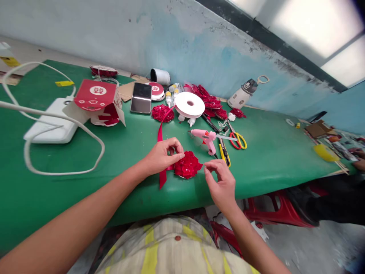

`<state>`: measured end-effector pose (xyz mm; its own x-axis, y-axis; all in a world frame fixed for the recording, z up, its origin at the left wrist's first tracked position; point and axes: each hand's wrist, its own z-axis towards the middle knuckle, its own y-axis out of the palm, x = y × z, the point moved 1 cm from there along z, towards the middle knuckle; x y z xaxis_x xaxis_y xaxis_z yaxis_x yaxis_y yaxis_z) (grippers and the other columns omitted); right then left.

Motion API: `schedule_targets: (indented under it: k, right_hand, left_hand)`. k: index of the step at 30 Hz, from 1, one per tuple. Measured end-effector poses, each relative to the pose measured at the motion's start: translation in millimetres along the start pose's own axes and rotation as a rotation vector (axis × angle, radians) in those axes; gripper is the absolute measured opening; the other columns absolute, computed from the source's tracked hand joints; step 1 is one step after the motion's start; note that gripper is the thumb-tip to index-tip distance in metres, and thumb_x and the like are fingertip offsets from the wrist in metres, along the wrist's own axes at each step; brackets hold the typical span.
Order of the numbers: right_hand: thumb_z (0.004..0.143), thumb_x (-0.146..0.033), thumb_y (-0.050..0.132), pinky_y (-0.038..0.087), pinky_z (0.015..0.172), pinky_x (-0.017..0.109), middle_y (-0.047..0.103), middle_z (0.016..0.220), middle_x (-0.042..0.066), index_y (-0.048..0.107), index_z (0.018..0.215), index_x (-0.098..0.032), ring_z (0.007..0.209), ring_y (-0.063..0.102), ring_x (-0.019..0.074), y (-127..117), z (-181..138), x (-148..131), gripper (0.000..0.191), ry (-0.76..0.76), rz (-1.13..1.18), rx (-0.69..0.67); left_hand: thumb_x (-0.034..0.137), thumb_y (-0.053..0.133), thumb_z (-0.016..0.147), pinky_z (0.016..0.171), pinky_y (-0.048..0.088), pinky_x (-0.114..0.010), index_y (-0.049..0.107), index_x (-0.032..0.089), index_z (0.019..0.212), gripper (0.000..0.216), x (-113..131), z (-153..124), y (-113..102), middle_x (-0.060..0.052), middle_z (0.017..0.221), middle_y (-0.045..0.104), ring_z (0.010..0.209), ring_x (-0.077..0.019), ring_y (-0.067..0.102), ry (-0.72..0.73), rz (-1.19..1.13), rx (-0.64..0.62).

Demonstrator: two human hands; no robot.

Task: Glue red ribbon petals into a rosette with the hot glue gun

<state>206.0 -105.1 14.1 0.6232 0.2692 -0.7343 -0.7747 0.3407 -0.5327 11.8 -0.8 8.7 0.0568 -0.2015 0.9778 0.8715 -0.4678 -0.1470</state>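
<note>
A red ribbon flower [187,165] lies on the green table in front of me. My left hand [167,155] is at its upper left edge, thumb and index finger closed on a petal. To the flower's right is my right hand [221,182], its thumb and fingertips drawn together by a pointed petal tip; whether anything is between them I cannot make out. A red ribbon [160,133] runs from the white spool [189,104] down past my left hand. Just beyond the flower stands a pink glue gun [207,139].
Yellow-handled cutter [224,153] and scissors [242,140] lie right of the glue gun. Further back are more red flowers [209,102], a phone [141,98] and a bottle [242,93]. A white cable [97,160] loops at left by a red box [97,94].
</note>
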Motion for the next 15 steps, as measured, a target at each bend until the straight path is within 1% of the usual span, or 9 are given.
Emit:
schedule_targets:
  k: [3, 5, 8, 10, 11, 13, 15]
  right_hand:
    - [0.085, -0.018, 0.059, 0.049, 0.068, 0.029, 0.058, 0.084, 0.003, 0.065, 0.094, -0.02, 0.075, 0.057, 0.0156, -12, 0, 5, 0.01, 0.069, 0.053, 0.074]
    - [0.085, -0.024, 0.061, 0.049, 0.064, 0.027, 0.058, 0.08, 0.001, 0.065, 0.092, -0.019, 0.07, 0.058, 0.0145, -26, 2, 16, 0.009, 0.13, 0.063, 0.12]
    - [0.087, -0.035, 0.059, 0.046, 0.055, 0.025, 0.058, 0.07, -0.001, 0.065, 0.09, -0.017, 0.056, 0.054, 0.0122, -51, 9, 42, 0.019, 0.22, -0.083, 0.156]
    - [0.088, -0.04, 0.055, 0.042, 0.049, 0.025, 0.053, 0.061, -0.003, 0.065, 0.092, -0.016, 0.049, 0.047, 0.0113, -67, 16, 63, 0.026, 0.238, -0.226, 0.167]
    - [0.088, -0.04, 0.055, 0.042, 0.05, 0.025, 0.051, 0.059, -0.004, 0.065, 0.095, -0.015, 0.049, 0.046, 0.0117, -73, 19, 73, 0.028, 0.236, -0.267, 0.158]
    - [0.086, -0.039, 0.056, 0.045, 0.055, 0.027, 0.054, 0.064, -0.001, 0.067, 0.1, -0.014, 0.054, 0.049, 0.013, -81, 26, 89, 0.031, 0.217, -0.318, 0.093]
    - [0.083, -0.039, 0.057, 0.048, 0.063, 0.03, 0.059, 0.078, 0.004, 0.068, 0.102, -0.014, 0.062, 0.054, 0.0148, -81, 32, 98, 0.034, 0.195, -0.371, 0.001]
  left_hand:
    - [0.032, 0.07, 0.074, 0.062, 0.049, -0.026, 0.057, 0.016, 0.074, 0.021, 1, 3, -3, -0.002, 0.071, 0.065, 0.064, -0.0136, 0.06, -0.109, -0.097, 0.068]
    - [0.034, 0.071, 0.073, 0.059, 0.049, -0.026, 0.059, 0.015, 0.074, 0.022, 2, 3, -4, -0.002, 0.066, 0.066, 0.061, -0.0137, 0.06, -0.157, -0.131, 0.082]
    - [0.036, 0.069, 0.076, 0.055, 0.047, -0.024, 0.062, 0.014, 0.071, 0.024, 1, 2, -3, -0.002, 0.061, 0.066, 0.056, -0.0127, 0.059, -0.184, -0.096, 0.051]
    - [0.038, 0.066, 0.079, 0.051, 0.044, -0.022, 0.062, 0.014, 0.069, 0.026, 0, 0, -1, 0.0, 0.056, 0.063, 0.05, -0.011, 0.055, -0.184, -0.048, 0.014]
    - [0.038, 0.065, 0.08, 0.049, 0.043, -0.022, 0.061, 0.015, 0.069, 0.026, 0, -1, 1, 0.0, 0.056, 0.063, 0.048, -0.0103, 0.054, -0.176, -0.022, -0.007]
    - [0.036, 0.062, 0.082, 0.052, 0.044, -0.022, 0.062, 0.015, 0.074, 0.023, 2, -2, 4, -0.001, 0.062, 0.066, 0.052, -0.0108, 0.056, -0.149, 0.024, -0.045]
    - [0.032, 0.06, 0.084, 0.063, 0.049, -0.025, 0.065, 0.016, 0.09, 0.018, 4, -2, 8, -0.002, 0.077, 0.072, 0.066, -0.0135, 0.062, -0.097, 0.073, -0.09]
